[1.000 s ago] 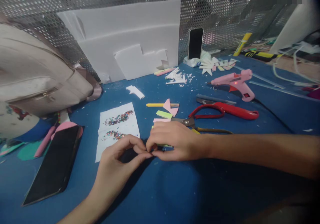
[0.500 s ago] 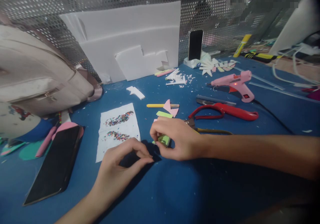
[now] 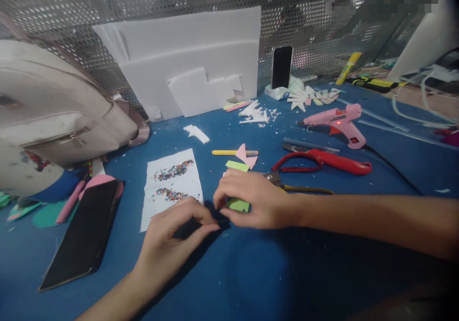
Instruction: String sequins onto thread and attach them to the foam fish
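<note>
My left hand is low over the blue table, thumb and index fingertips pinched together. Whatever is in that pinch is too small to make out. Just right of it, my right hand is curled, its thumb and finger close together and their contents hidden. A light green piece shows between the right thumb and palm, partly covered; I cannot tell if the hand touches it. Left of the hands lies a white paper sheet bearing two strips of colourful glitter flakes. Another green strip lies beyond my right knuckles.
Pliers with red handles and a pink glue gun with a lit red light lie right. A yellow pen lies under pink scraps. At left are a dark phone and a backpack. White boards stand behind.
My right fingertips have shifted slightly left and down toward my left fingertips, and the green piece by the right thumb shows more fully. The left hand keeps its pinch.
</note>
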Motion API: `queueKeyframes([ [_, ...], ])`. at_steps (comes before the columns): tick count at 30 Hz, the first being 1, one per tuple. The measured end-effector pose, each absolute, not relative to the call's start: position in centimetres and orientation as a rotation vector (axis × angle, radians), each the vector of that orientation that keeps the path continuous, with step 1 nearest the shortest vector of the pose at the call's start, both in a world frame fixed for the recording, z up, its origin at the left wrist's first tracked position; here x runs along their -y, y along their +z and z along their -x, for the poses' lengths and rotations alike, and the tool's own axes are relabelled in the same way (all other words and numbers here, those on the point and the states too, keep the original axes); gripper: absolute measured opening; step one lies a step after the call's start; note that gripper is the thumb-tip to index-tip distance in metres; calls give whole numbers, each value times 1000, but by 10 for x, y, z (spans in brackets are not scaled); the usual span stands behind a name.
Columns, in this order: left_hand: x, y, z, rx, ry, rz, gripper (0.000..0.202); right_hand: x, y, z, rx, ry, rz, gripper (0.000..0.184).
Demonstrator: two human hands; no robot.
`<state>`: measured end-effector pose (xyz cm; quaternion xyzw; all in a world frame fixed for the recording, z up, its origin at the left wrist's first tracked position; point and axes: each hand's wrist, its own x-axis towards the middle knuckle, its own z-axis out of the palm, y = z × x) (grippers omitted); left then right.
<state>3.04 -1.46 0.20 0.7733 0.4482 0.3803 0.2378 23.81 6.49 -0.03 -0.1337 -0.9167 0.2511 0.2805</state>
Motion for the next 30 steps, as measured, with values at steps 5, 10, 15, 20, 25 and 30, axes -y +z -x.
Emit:
queueKeyframes([
  [5, 14, 1, -28, -1303, 1073, -2098, 11, -68, -2, -239, 2526, 713, 199, 11],
  [10, 15, 2, -28, -1322, 1102, -2102, 11, -69, -5, -238, 2459, 713, 266, 9],
  [15, 14, 6, -25, -1321, 1079, -2180, 9, -67, -4, -237, 2443, 712, 327, 10],
  [20, -3, 20, 4, -1482, 1150, -2506, 11, -67, -5, -238, 2416, 752, 456, 9],
  [25, -30, 24, 44, -1673, 645, -2864, 14, -67, -5, -238, 2407, 782, 477, 8],
  [30, -45, 23, 65, -1519, 490, -2815, 17, -66, -4, -237, 2402, 784, 466, 8],
])
